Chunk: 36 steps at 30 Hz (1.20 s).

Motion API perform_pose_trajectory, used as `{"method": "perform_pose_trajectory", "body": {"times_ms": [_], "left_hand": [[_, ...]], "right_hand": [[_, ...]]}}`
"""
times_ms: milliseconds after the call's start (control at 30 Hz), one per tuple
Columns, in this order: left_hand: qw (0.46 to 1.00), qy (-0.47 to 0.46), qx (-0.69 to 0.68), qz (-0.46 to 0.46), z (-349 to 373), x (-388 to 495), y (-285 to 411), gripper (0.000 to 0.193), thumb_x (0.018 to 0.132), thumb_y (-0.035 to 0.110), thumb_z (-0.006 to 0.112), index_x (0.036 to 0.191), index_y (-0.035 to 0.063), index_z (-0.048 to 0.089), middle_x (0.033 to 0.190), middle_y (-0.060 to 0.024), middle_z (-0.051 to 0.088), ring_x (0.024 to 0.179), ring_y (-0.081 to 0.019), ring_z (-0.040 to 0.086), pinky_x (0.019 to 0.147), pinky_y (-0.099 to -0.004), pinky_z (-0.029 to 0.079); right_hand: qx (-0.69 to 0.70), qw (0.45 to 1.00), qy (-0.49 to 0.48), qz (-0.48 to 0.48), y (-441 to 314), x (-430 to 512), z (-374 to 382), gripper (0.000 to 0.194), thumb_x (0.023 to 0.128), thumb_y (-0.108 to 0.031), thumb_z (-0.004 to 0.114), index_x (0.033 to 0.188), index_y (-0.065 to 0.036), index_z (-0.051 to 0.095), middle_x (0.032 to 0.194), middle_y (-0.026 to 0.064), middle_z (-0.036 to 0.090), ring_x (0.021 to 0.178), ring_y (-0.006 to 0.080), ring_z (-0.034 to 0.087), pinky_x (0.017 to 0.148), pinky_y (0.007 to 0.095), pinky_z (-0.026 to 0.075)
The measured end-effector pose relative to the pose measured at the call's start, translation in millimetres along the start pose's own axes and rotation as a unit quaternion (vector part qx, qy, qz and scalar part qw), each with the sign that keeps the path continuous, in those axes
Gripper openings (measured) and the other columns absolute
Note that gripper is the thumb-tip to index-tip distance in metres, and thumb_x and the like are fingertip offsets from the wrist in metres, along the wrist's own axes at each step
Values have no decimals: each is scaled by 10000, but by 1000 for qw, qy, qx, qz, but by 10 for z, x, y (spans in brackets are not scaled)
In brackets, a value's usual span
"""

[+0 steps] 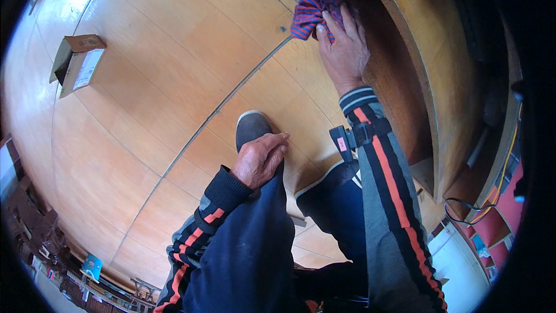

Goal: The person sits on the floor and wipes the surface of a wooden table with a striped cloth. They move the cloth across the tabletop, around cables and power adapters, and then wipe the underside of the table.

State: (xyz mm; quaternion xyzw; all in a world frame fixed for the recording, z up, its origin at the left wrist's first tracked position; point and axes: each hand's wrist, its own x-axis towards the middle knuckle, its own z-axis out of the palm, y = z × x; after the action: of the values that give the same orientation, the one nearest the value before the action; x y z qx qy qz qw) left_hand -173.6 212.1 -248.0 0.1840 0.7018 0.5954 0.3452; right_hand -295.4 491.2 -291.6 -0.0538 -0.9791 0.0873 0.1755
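Observation:
My right hand [344,54] has its fingers spread over a crumpled red-and-blue striped cloth [310,13]. The cloth is pressed to the brown lower surface of a curved wooden furniture piece [402,95], close to the wood-plank floor [173,74]. My left hand [260,161] holds nothing and rests on my bent knee, fingers loosely curved. Just beyond it a dark shoe [253,130] with a pale toe edge stands on the floor. A black strapped device [347,139] sits on my right forearm.
An open cardboard box [82,65] bearing a printed label lies on the floor at the left. Yellow and black cables [482,211] hang by a red shelf unit [488,230] at the lower right. A dark seam [208,121] crosses the floor. Various items line the lower left rim.

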Motion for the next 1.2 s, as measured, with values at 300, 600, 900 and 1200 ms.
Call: {"method": "perform_pose_trajectory", "body": {"times_ms": [300,600,900,1200], "left_hand": [[1000,-20,15,-6,-12,37,44,269,996,44,572,1231,-68,642,1043,-235,695,975,-385,695,880,-402,563],[1000,3,-9,-22,-10,-35,5,258,995,29,592,1230,-63,648,987,-226,683,908,-371,693,833,-397,558],[998,-25,9,-49,-69,-14,66,263,1042,44,531,1254,-69,640,1051,-184,707,980,-316,705,898,-380,557],[999,1,-20,-30,20,-37,-1,231,1031,43,555,1213,-58,653,1060,-195,709,965,-313,715,889,-381,569]], "right_hand": [[-49,991,-106,71,-426,521,194,399,964,-345,618,1293,-134,700,1505,189,514,1348,418,503,1104,487,459],[-8,999,3,-52,-203,381,7,386,983,-338,567,1249,-105,722,1417,245,575,1295,438,542,1072,495,476],[79,994,-58,38,109,175,-105,352,963,-321,610,1257,-175,739,1360,176,645,1226,398,615,1050,444,497],[-61,938,26,339,931,-790,-732,375,942,-248,614,1286,-139,717,1355,191,652,1264,396,605,1051,478,498]]}}
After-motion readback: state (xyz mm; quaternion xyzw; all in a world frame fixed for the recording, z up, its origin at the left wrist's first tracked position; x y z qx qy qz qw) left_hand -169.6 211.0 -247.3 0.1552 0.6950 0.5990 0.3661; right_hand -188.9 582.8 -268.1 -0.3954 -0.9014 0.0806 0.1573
